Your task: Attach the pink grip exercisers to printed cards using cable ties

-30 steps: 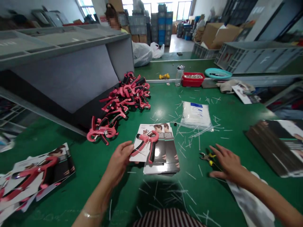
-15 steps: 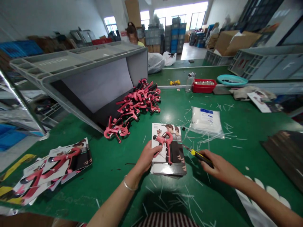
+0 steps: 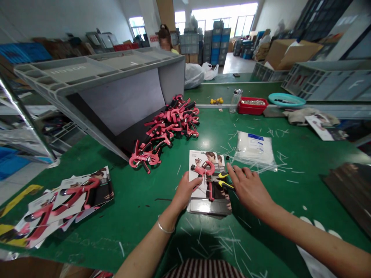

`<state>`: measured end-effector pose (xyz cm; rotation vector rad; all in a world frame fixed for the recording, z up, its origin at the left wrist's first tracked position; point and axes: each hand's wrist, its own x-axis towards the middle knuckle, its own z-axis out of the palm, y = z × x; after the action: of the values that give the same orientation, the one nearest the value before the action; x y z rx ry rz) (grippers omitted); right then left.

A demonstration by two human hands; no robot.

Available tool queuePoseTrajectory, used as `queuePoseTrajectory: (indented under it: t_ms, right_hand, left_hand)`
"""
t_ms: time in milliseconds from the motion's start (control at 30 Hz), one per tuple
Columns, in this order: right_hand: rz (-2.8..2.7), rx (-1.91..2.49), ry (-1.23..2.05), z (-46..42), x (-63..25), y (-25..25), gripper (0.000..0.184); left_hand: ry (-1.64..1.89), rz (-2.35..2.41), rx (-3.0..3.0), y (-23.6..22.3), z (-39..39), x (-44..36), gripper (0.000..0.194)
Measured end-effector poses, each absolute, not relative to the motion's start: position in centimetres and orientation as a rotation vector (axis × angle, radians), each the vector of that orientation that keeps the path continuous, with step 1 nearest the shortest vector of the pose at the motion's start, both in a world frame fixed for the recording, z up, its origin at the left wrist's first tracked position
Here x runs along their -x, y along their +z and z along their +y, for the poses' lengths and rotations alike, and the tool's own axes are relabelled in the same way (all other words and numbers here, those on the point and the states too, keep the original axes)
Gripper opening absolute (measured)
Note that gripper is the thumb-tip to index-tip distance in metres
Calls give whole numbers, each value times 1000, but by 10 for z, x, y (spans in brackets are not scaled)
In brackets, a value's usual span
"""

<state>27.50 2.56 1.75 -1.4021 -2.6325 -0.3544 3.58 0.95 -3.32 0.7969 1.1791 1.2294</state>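
Observation:
A pink and black hand grip (image 3: 204, 172) lies on the top printed card of a small stack of cards (image 3: 209, 204) on the green table (image 3: 139, 200). My left hand (image 3: 185, 189) is closed on the card's left edge, thumb on top. My right hand (image 3: 248, 188) holds yellow-handled cutters (image 3: 220, 179) by their handles, with the jaws over the hand grip.
A pile of loose pink hand grips (image 3: 168, 125) spills from a tipped grey crate (image 3: 116, 88). Finished carded grips (image 3: 63, 204) lie at the left. A bag of white ties (image 3: 254, 148), a red tray (image 3: 251, 106), a bottle (image 3: 234, 100) and a teal dish (image 3: 286, 100) stand farther off. A person stands behind the crate.
My right hand picked the cutters up from the table at the right and brought them left over the hand grip. My left hand stayed on the card.

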Motion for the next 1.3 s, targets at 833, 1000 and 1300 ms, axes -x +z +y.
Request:
queuePoseTrajectory:
  t_ms: [833,1000,1300]
  right_hand:
    - [-2794,1534,-40,33,-264,25,35]
    - [-2871,1342,476,22,-268,32,22]
    - [-2439,1275,686,-7,-245,26,55]
  left_hand:
    - [1272,1294,-796,-29,6,-39,41]
    - [1298,1186,-676,-27,8,-42,37]
    - [1924,1036,-485,11,19,-36,39]
